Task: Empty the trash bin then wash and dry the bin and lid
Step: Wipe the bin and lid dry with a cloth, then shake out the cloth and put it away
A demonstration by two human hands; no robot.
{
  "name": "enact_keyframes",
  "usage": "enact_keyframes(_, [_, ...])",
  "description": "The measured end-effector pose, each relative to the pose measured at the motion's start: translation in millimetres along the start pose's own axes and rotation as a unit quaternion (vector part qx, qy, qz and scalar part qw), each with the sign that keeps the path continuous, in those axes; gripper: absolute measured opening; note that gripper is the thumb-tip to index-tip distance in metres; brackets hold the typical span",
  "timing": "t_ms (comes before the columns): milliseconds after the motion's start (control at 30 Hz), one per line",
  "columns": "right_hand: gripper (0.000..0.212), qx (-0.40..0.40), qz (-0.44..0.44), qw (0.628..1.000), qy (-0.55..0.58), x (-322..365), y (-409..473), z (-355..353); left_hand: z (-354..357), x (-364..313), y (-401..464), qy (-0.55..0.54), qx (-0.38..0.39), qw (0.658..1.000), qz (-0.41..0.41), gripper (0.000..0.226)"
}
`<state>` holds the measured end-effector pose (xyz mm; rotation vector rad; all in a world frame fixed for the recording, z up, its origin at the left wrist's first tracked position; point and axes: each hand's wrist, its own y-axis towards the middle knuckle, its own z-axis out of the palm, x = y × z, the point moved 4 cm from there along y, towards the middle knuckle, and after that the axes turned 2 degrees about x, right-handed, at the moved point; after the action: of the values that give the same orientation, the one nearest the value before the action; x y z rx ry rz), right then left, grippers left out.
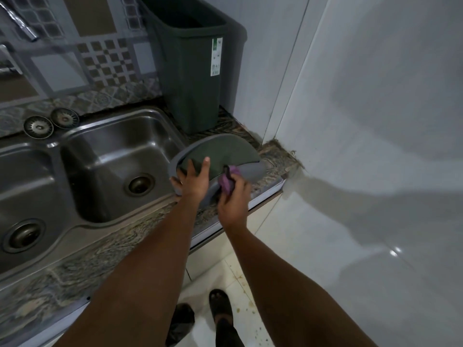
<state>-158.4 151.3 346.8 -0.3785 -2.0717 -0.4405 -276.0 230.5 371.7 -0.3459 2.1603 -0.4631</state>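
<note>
- lid (220, 152): i log it flat on the granite counter (275, 156) at the sink's 3 o'clock, its near edge at the counter's front lip.
- left hand (194, 177): fingers spread and pressing on the lid's dark flap, steadying it.
- right hand (234, 199): clenched around a purple cloth (226, 180), rubbing the lid's grey rim.
- bin (190, 63): upright and open at the lid's 12 o'clock, against the wall.
- sink (120, 156): two strainers (51, 122) parked at its 11 o'clock.
- risk: i judge that a hard wipe toward 6 o'clock could slide the lid off the counter, since it sits at the lip.
- risk: the swing flap may tip under my left palm and leave the grip unsteady.
</note>
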Motion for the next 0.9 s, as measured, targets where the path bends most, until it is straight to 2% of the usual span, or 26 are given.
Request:
enact_keyframes(133, [0.038,0.070,0.120,0.990,0.024,-4,-13,22,-4,-1,7,-0.022,0.000,1.000,0.009,0.090])
enact_keyframes(200, [0.039,0.113,0.182,0.973,0.081,-2,-10,18,-6,-4,11,-0.041,0.012,0.999,0.023,0.100])
enact_keyframes(267, [0.024,0.113,0.191,0.971,0.083,3,3,1,-8,-5,16,-0.096,0.030,0.995,0.029,0.108])
enact_keyframes(300, [0.017,0.114,0.176,0.977,0.038,5,11,-9,-9,-4,19,-0.123,0.032,0.991,0.033,0.113])
enact_keyframes(400, [0.020,0.123,0.141,0.982,-0.028,7,30,-39,-18,2,27,-0.131,0.012,0.991,0.025,0.124])
enact_keyframes(467, [0.014,0.118,0.119,0.985,-0.026,17,36,-55,-35,-7,5,-0.102,0.005,0.994,0.034,0.110])
enact_keyframes(533, [0.007,0.112,0.091,0.990,0.008,42,38,-74,-51,-23,-23,-0.106,0.009,0.992,0.070,0.080])
enact_keyframes(633, [0.005,0.163,0.089,0.976,0.114,80,41,-89,-73,-56,-60,-0.122,0.065,0.979,0.150,0.046])
enact_keyframes(767, [0.014,0.179,0.072,0.959,0.209,132,44,-104,-111,-80,-111,-0.149,0.156,0.961,0.171,0.021])
enact_keyframes(833, [0.013,0.168,0.072,0.958,0.221,155,45,-115,-132,-88,-124,-0.153,0.140,0.958,0.198,0.011])
enact_keyframes(900, [0.015,0.164,0.070,0.955,0.237,173,45,-122,-154,-96,-135,-0.181,0.094,0.956,0.211,0.015])
